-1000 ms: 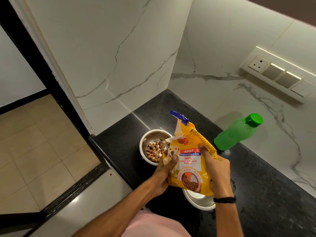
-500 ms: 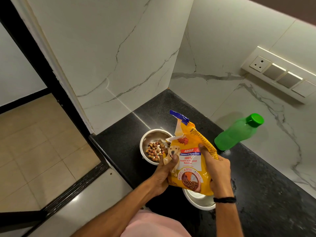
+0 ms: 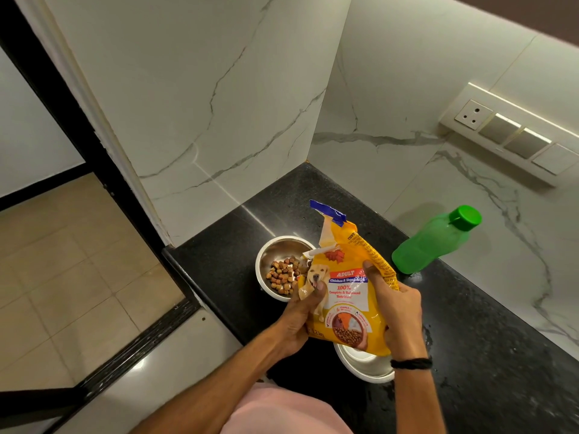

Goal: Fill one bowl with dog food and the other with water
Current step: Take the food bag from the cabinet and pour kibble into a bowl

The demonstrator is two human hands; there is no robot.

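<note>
Both hands grip the yellow plastic dog food bag (image 3: 347, 296). Left hand (image 3: 296, 321) curls round the lower left edge, thumb pressed on the printed dog face, other fingers hidden behind. Right hand (image 3: 399, 311) clasps the right side, one digit stretched up the front, the rest hidden behind the bag.

The bag is held off the black speckled stone counter (image 3: 485, 339), leaning left. Its torn corner mouth is over the right rim of the round steel bowl (image 3: 280, 247), and a torn blue strip sticks up on top. Brown kibble (image 3: 282, 275) lies in that bowl's near half.

The second round pale-rimmed bowl (image 3: 363, 369) sits at the near counter edge, mostly hidden under the bag and right wrist, so its contents cannot be seen. The green translucent plastic bottle (image 3: 426, 245), green cap on, stands right of the bag by the white marble wall (image 3: 391, 104). Its fill level is unclear.

Bag text reads "ADULT" and "100% Complete & Balanced Nutrition". "Chicken & Vege…" is cut off by the right hand's digit, side print starts "CUST", and the small print is unreadable.

A black band (image 3: 410, 363) is on the right wrist.
</note>
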